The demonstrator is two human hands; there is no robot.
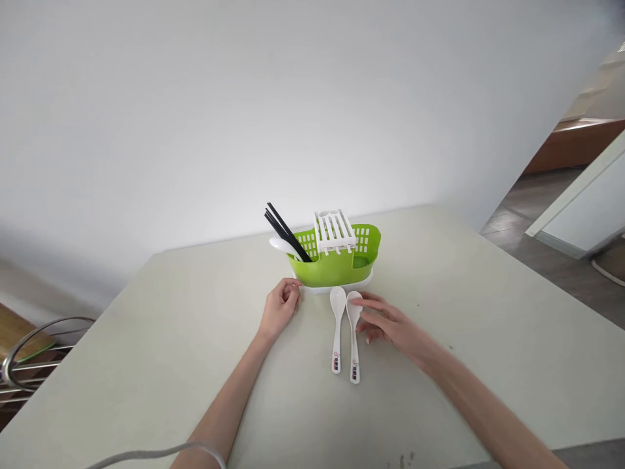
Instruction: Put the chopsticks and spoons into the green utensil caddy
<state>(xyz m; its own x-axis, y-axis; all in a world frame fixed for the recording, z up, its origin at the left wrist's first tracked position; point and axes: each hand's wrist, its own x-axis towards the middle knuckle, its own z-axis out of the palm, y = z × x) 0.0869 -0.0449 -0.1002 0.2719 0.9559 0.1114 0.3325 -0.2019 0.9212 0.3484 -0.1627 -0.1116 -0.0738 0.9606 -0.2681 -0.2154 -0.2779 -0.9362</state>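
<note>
Two white spoons lie side by side on the table, handles toward me: a left spoon [337, 326] and a right spoon [354, 339]. At the bowl of the right one is my right hand [383, 322], its fingers apart and a fingertip over the bowl's edge, not gripping it. My left hand [282, 305] rests on the table with fingers curled in, nothing visible inside, its index fingertip at the white base tray [325, 289]. Above that tray stands a green utensil basket [332, 270]. Black chopsticks [280, 228] and a white spoon [282, 245] lean in its left end.
A white slotted rack [334, 229] sits across the basket's middle. The pale table [195, 312] meets a white wall [293, 98] behind. A grey cable [161, 451] crosses my left forearm. Metal wire racking [34, 368] stands low at the left; floor shows at the right.
</note>
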